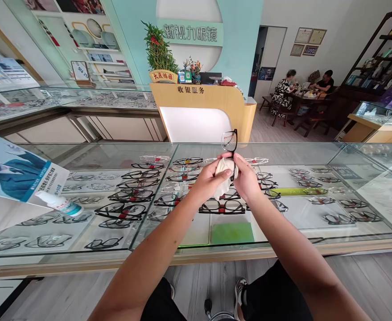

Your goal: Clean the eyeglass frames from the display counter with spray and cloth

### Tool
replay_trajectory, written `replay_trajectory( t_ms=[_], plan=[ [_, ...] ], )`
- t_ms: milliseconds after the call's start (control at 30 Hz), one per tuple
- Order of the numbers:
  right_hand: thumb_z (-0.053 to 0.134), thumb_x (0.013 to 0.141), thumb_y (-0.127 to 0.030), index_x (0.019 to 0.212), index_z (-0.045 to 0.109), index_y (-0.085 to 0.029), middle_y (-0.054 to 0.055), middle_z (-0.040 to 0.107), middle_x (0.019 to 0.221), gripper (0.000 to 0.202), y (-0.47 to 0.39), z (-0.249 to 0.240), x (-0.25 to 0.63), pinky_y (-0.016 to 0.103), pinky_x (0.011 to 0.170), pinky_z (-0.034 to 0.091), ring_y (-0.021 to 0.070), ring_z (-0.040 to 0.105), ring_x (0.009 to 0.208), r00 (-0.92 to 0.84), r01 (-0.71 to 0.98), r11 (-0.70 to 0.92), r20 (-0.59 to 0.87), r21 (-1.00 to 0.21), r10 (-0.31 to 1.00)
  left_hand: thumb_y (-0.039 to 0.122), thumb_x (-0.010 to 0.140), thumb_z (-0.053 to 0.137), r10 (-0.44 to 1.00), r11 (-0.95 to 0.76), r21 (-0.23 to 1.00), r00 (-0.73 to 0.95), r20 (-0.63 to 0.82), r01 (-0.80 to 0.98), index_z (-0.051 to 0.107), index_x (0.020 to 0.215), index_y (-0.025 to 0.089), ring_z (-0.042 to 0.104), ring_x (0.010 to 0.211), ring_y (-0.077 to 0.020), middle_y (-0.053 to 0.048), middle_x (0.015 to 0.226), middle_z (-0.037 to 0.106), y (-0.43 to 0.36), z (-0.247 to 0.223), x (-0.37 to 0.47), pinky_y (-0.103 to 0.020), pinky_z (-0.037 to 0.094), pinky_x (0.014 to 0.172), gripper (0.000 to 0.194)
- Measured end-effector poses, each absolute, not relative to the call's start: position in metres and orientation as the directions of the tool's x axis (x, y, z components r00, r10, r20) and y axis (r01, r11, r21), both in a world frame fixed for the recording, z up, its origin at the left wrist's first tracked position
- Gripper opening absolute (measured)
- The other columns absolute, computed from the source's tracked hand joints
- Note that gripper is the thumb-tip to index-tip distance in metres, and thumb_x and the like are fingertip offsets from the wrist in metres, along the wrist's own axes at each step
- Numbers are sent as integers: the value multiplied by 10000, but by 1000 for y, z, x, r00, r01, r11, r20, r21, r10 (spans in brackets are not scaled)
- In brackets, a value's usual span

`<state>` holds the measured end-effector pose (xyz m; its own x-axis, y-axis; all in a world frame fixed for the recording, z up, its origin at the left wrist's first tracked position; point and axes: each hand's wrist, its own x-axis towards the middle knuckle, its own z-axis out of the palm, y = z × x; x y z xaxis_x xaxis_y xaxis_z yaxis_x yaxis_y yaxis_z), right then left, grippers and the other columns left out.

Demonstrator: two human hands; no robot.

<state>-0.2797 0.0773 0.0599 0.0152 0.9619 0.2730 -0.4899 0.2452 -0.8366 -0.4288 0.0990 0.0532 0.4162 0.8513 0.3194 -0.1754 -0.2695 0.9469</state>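
Both my hands meet above the glass counter, around one pair of black-framed eyeglasses (pixel 229 141). One lens stands up above my fingers; the other is covered by a pale cleaning cloth (pixel 223 191). My left hand (pixel 212 176) is closed, with its thumb pressing the cloth against the covered lens. My right hand (pixel 245 176) is closed on the frame near its middle, beside the cloth. Part of the cloth hangs below my fingers. Below them, under the glass, lie rows of display eyeglasses (pixel 221 207).
The glass display counter (pixel 169 249) spans the front. On its left stand a folded advertising card (pixel 18 174) and a white-and-teal spray bottle (pixel 60 203). A wooden cashier desk (pixel 202 96) is behind. Two people sit at a table (pixel 299 96) at the far right.
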Motion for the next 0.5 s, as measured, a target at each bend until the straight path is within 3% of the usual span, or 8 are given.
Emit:
replay_trajectory(
  t_ms=[133, 233, 300, 400, 500],
  plan=[
    [901, 867, -735, 992, 878, -291, 67, 884, 1166, 462, 78, 57, -279, 379, 755, 619, 273, 759, 974, 2, -464, 221, 249, -858, 968, 563, 808, 1042, 854, -248, 947, 417, 312, -202, 817, 1278, 168, 779, 889, -240, -60, 1015, 857, 97, 53, -425, -304, 584, 747, 654],
    [898, 888, -748, 1028, 893, -275, 37, 823, 978, 494, 78, 55, -280, 310, 557, 424, 156, 486, 650, 0, -442, 222, 247, -869, 969, 558, 802, 1054, 863, -243, 944, 394, 316, -224, 796, 1322, 163, 804, 865, -244, -55, 951, 864, 95, 52, -422, -314, 617, 762, 703],
    [903, 891, -739, 1046, 908, -265, -4, 683, 772, 499, 76, 54, -282, 301, 524, 325, 138, 318, 603, 0, -436, 228, 254, -870, 967, 582, 797, 1055, 875, -248, 937, 359, 326, -247, 784, 1342, 160, 787, 778, -223, -37, 876, 849, 93, 51, -420, -312, 624, 727, 741],
    [903, 889, -723, 1031, 912, -250, -55, 409, 630, 494, 73, 56, -286, 300, 537, 295, 146, 274, 613, -32, -450, 224, 266, -865, 963, 662, 811, 1026, 898, -251, 930, 294, 327, -267, 778, 1309, 164, 752, 675, -196, -22, 797, 821, 91, 51, -418, -290, 599, 633, 747],
    [891, 878, -748, 983, 896, -248, -51, 407, 646, 511, 70, 59, -289, 304, 549, 332, 151, 325, 625, -64, -458, 232, 293, -858, 954, 775, 847, 957, 919, -247, 932, 240, 312, -265, 778, 1245, 174, 709, 595, -170, -8, 730, 781, 90, 50, -417, -264, 553, 550, 743]
  ],
)
